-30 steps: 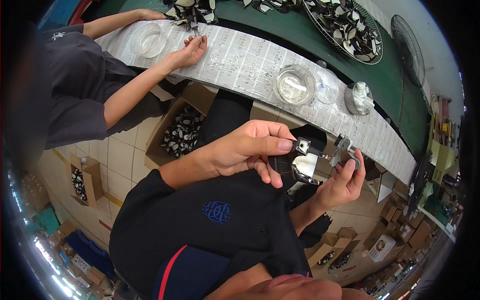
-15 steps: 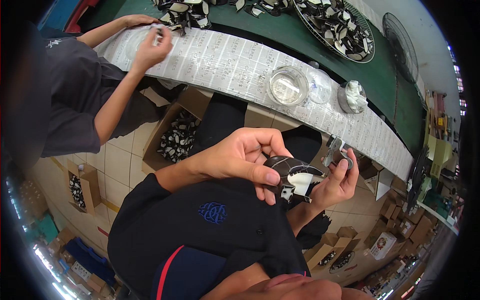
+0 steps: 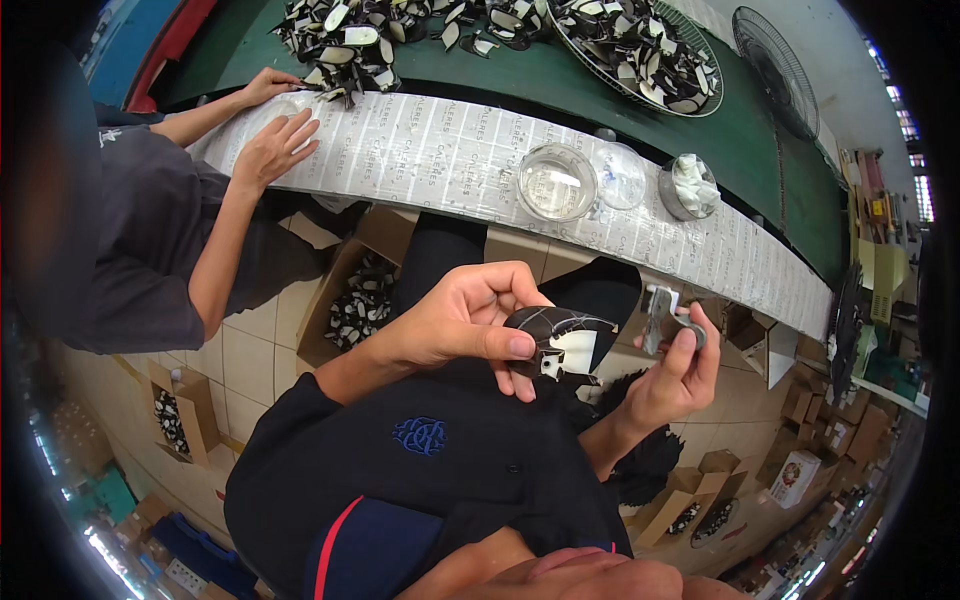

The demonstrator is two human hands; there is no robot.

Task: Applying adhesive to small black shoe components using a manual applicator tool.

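My left hand (image 3: 474, 322) is closed on a dark shoe upper piece (image 3: 548, 326), thumb on top and fingers beneath. The piece is curved, brown-black, with pale stitch-like lines and a white lining showing at its right end. To its right, my right hand (image 3: 682, 378) pinches a small grey curved piece (image 3: 660, 320) with a bent, S-like edge between thumb and fingers. Its exact kind I cannot make out. The two held things are apart, both raised above my lap in front of the bench edge.
On the bench strip (image 3: 440, 150) stand a clear round bowl (image 3: 557, 183), a clear lid and a cup with white cloth (image 3: 692, 187). Dark-and-white pieces fill a wire tray (image 3: 720, 92) and lie heaped behind. A co-worker's hands (image 3: 268, 150) work at left. A fan (image 3: 775, 72) stands far right.
My left hand with the shoe upper piece has shifted slightly left, away from the grey piece. The gap between them is wider. The co-worker's raised hand has come down to the bench.
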